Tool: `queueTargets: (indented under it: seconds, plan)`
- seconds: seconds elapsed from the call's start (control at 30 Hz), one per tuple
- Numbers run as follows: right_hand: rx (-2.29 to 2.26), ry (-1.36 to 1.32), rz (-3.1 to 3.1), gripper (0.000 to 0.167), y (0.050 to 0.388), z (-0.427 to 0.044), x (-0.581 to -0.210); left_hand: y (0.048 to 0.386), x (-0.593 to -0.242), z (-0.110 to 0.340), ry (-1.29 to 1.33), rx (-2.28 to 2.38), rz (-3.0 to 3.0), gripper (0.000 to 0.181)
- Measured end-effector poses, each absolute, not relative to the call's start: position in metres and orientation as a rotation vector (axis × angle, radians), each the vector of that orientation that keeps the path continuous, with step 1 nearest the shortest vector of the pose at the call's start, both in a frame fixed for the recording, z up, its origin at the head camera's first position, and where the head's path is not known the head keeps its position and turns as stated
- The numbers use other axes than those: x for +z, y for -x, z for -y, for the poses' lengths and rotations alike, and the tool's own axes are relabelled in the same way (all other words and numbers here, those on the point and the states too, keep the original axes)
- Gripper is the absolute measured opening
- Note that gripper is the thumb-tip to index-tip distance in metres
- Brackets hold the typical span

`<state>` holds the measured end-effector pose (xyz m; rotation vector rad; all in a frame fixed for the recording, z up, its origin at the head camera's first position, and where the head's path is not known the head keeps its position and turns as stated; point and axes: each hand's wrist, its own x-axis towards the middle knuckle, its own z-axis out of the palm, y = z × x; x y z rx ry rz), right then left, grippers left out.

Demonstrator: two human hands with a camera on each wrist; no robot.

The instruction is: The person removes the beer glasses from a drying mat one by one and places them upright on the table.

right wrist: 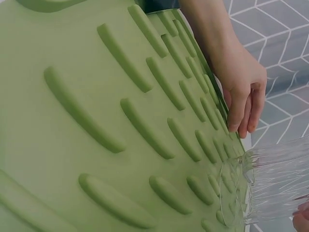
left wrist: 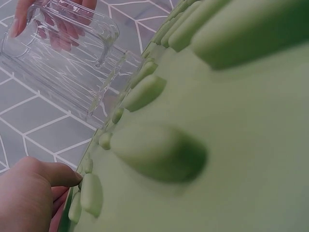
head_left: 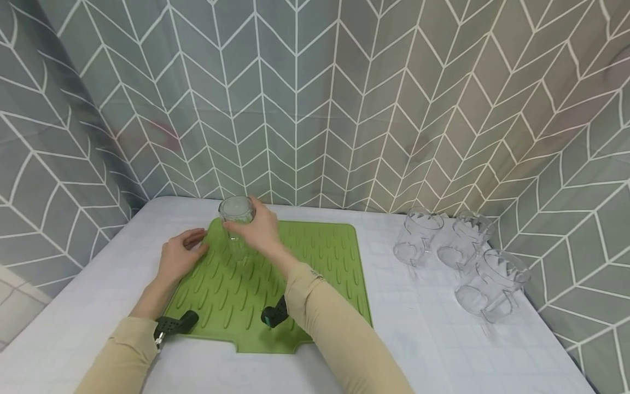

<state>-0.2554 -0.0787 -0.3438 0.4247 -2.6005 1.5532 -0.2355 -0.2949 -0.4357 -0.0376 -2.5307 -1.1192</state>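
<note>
My right hand (head_left: 258, 227) grips a clear glass mug (head_left: 238, 243) near its upper end, with thumb and fingers on opposite sides. The mug stands nearly upright at the far left part of a green ridged drying mat (head_left: 275, 334); in the left wrist view its handle (left wrist: 104, 50) shows. Whether its lower rim touches the mat, I cannot tell. My left hand (head_left: 181, 254) rests at the mat's left edge with loosely bent fingers. In the left wrist view its thumb (left wrist: 65, 174) lies against that edge.
Three more clear glass mugs stand on the white table (head_left: 408, 339) at the right: a left one (head_left: 418, 238), a back one (head_left: 465, 241) and a front one (head_left: 492, 287). A grey curtain (head_left: 315, 109) with white chevron lines borders the table's back and sides.
</note>
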Motion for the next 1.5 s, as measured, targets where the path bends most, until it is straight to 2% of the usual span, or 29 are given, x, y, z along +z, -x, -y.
queueTargets:
  seconds: [1.5]
  plan:
    - [1.555,-0.303,2.628,0.085,0.2585,0.0714,-0.3443,0.2363,-0.4376,0.2945,0.036,-1.116,2.51,0.043]
